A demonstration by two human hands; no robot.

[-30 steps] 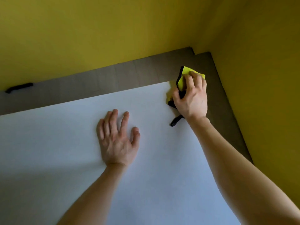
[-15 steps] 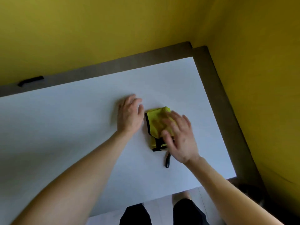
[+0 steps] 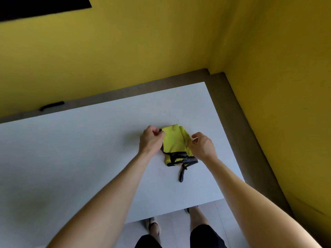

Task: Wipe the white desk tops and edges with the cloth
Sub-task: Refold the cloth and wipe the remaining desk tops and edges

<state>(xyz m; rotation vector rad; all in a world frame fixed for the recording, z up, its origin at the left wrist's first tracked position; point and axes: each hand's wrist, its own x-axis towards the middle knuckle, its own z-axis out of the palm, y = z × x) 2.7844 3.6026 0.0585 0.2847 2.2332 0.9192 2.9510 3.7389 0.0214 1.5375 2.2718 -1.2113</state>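
While left hand [image 3: 151,140], right hand [image 3: 202,147] pinch, cloth [image 3: 173,142] between.

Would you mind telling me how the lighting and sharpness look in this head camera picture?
Head view: soft light, no glare on the white desk, dimmer toward its left; faint shadow beside the left hand; the cloth and right hand look slightly soft.

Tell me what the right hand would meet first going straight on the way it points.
The right hand pinches the yellow cloth, so that comes first; past it, likely the left hand.
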